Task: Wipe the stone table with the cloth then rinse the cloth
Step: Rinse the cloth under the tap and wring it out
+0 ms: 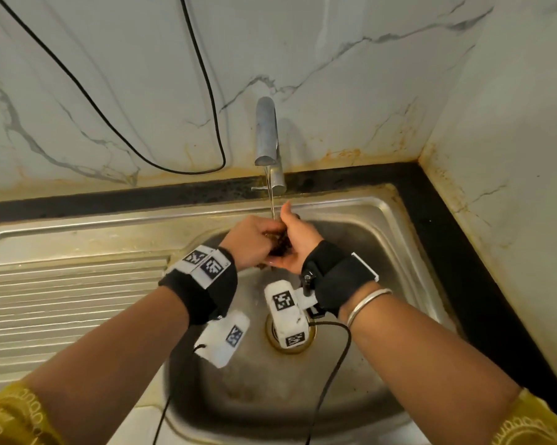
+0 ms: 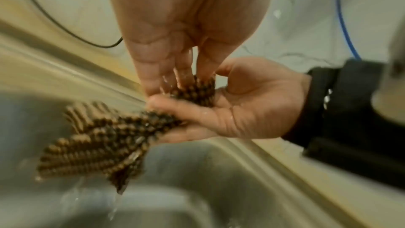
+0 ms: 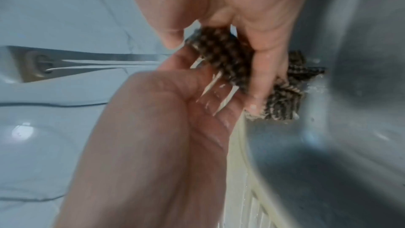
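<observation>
- While water runs from the tap (image 1: pixel 266 133), both hands work the brown checked cloth (image 1: pixel 278 245) over the steel sink (image 1: pixel 383 239), far side of the basin, so rinse step is underway; wiping looks done, though no table in view.
- Left hand (image 1: pixel 249 240): fingers pinch the cloth's upper end.
- Right hand (image 1: pixel 294 242): palm cupped under the cloth, fingers curled round it.
- Left-wrist cam alone shows the cloth's loose end hanging & dripping; head cam alone shows the stream & drain (image 1: pixel 290 340).
- Left to do, prob.: finish rinsing, wring out.

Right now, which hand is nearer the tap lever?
The right hand: its raised thumb sits just below the tap lever. The left hand is lower and to the left, gripping the cloth.
</observation>
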